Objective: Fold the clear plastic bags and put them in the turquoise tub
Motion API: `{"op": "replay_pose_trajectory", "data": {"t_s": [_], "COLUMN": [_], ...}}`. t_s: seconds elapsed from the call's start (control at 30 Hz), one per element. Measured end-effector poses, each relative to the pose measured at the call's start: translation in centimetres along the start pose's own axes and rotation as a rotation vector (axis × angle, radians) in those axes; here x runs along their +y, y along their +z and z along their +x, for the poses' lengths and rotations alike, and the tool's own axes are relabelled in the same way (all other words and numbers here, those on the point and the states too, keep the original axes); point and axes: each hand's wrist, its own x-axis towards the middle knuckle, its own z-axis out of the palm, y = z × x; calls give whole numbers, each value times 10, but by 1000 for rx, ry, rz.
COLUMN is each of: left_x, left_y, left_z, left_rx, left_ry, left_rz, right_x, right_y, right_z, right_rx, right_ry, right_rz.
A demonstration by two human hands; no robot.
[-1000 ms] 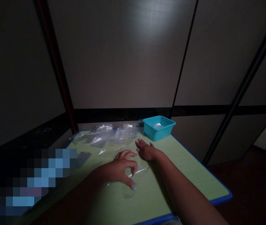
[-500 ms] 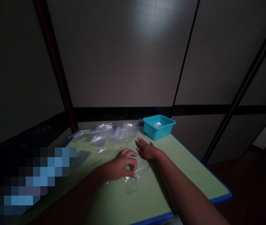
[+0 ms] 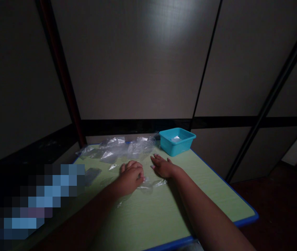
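A clear plastic bag (image 3: 146,185) lies on the green tabletop between my hands. My left hand (image 3: 130,178) is closed, thumb and fingers pinched together at the bag's near part. The bag's outline is faint, and part of it is hidden under the hands. My right hand (image 3: 163,167) rests flat beside it, fingers stretched out and pointing forward and left, with a bit of the clear film showing by its wrist.
Crumpled clear plastic bags (image 3: 119,148) lie along the table's far edge. A turquoise basket (image 3: 177,148) with something whitish inside stands at the far right corner. A flat greyish packet (image 3: 92,175) lies at the left. Panelled doors (image 3: 143,69) rise behind the blue-edged table (image 3: 208,205).
My left hand has moved forward and a little left, and its fingers have closed up. The piece of film once lifted near me has folded forward. My right hand has stayed put.
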Motion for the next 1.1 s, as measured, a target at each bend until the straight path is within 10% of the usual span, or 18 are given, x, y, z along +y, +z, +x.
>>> {"op": "replay_pose_trajectory", "data": {"t_s": [0.47,0.9,1.1], "left_x": [15,16,18], "left_y": [-13,-23,-20], "left_z": [-7,2,-5], "left_rx": [-124,253,-19], "left_ry": [258,-62,274], "left_rz": [-79,118,52], "right_x": [0,-3,-1], "right_y": [-1,-2,-1], "right_z": [0,-1,-1], "right_rx": [-5,-15,-6], "right_ry": [-5,17,7], "right_rz": [-5,-13,-5]}}
